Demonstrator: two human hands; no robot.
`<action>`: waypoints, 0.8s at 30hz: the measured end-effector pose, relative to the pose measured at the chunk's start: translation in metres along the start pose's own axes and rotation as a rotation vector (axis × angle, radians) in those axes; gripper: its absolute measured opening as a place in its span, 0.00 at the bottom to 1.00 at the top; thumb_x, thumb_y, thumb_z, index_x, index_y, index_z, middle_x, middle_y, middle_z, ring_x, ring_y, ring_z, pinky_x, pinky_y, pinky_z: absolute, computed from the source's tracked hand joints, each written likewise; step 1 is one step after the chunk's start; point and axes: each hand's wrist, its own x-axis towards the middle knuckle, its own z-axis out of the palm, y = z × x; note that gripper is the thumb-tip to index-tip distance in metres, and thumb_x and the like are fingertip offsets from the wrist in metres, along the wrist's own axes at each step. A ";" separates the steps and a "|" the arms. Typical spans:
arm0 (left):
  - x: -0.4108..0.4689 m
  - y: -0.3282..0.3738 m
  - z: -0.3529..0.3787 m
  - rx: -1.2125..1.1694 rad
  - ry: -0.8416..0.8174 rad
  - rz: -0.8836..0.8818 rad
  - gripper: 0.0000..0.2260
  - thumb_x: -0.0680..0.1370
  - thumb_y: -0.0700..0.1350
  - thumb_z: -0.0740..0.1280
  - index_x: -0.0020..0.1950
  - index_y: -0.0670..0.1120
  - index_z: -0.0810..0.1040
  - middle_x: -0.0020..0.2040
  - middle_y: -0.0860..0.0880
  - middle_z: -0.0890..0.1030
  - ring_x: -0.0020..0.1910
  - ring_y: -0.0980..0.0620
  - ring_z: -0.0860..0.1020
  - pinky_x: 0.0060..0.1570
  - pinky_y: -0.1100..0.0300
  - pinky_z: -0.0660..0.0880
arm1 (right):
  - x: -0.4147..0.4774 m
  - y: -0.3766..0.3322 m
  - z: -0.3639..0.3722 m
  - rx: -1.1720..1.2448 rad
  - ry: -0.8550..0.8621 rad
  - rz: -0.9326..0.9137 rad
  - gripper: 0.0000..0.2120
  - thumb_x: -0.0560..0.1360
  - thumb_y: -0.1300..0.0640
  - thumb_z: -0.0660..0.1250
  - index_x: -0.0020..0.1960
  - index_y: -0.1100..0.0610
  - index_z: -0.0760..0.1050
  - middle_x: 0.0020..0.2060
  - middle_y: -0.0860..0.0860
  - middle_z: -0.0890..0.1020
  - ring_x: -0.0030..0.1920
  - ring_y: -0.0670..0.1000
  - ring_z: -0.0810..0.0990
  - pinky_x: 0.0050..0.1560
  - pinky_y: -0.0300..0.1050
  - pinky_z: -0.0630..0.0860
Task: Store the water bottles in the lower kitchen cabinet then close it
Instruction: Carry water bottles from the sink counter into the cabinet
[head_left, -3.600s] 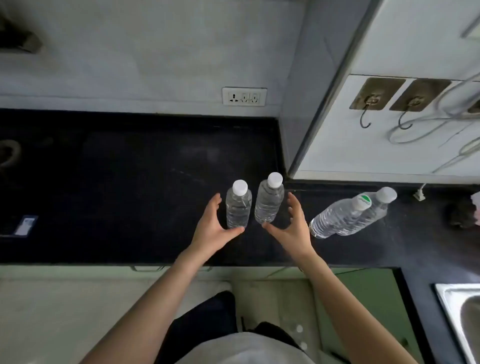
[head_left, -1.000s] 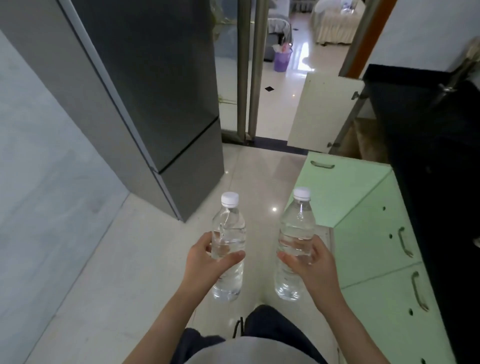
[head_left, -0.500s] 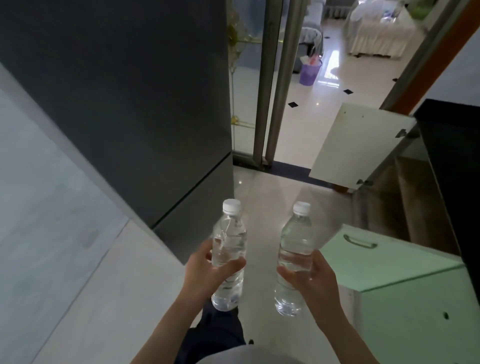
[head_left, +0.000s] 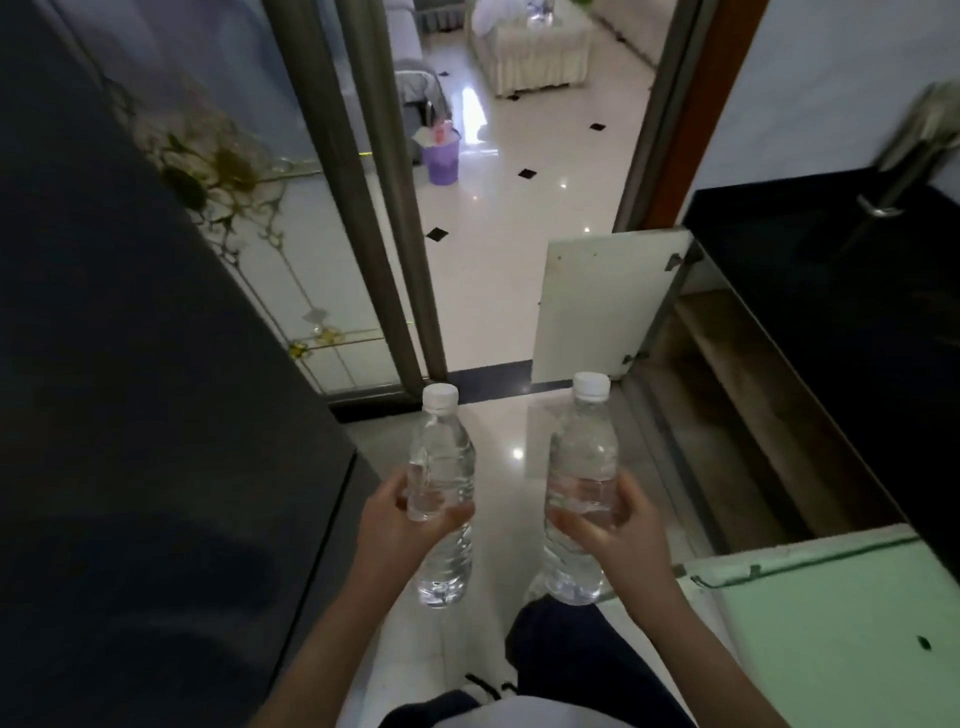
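My left hand (head_left: 400, 525) grips a clear water bottle (head_left: 441, 457) with a white cap, held upright above the floor. My right hand (head_left: 618, 535) grips a second clear bottle (head_left: 582, 457), also upright. Ahead on the right the lower kitchen cabinet (head_left: 737, 415) stands open under the black counter, its dark wooden shelves showing. Its white door (head_left: 597, 306) swings out toward the doorway, and a pale green door (head_left: 831, 623) stands open at the near side. Both bottles are in front of the opening, not inside it.
A tall dark fridge (head_left: 130, 415) fills the left side. A sliding glass door frame (head_left: 384, 208) and an open doorway lie ahead, with a purple bin (head_left: 441, 161) beyond. The black countertop (head_left: 841, 291) runs along the right. Glossy white floor lies between fridge and cabinets.
Both bottles were lifted off the counter and carried along the cabinets. Since half a second ago I have come closer, and the open cabinet now lies just right of the bottles.
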 end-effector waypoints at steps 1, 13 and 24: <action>0.019 0.006 0.009 0.004 -0.025 -0.005 0.16 0.64 0.43 0.81 0.48 0.49 0.81 0.41 0.51 0.85 0.41 0.54 0.84 0.41 0.61 0.76 | 0.016 0.002 -0.001 0.000 0.025 0.010 0.19 0.65 0.64 0.80 0.52 0.55 0.79 0.44 0.50 0.86 0.43 0.47 0.85 0.43 0.41 0.82; 0.222 0.128 0.125 -0.001 -0.273 0.051 0.22 0.63 0.47 0.82 0.54 0.52 0.81 0.48 0.53 0.85 0.48 0.55 0.84 0.48 0.56 0.81 | 0.215 -0.033 -0.059 0.091 0.281 0.051 0.23 0.62 0.56 0.80 0.55 0.53 0.78 0.46 0.48 0.86 0.46 0.48 0.86 0.45 0.42 0.81; 0.380 0.176 0.238 0.166 -0.657 0.050 0.18 0.66 0.45 0.80 0.54 0.50 0.82 0.47 0.52 0.86 0.44 0.59 0.83 0.42 0.66 0.76 | 0.317 0.002 -0.089 0.162 0.703 0.248 0.20 0.65 0.63 0.80 0.53 0.50 0.78 0.43 0.48 0.86 0.41 0.45 0.85 0.39 0.35 0.79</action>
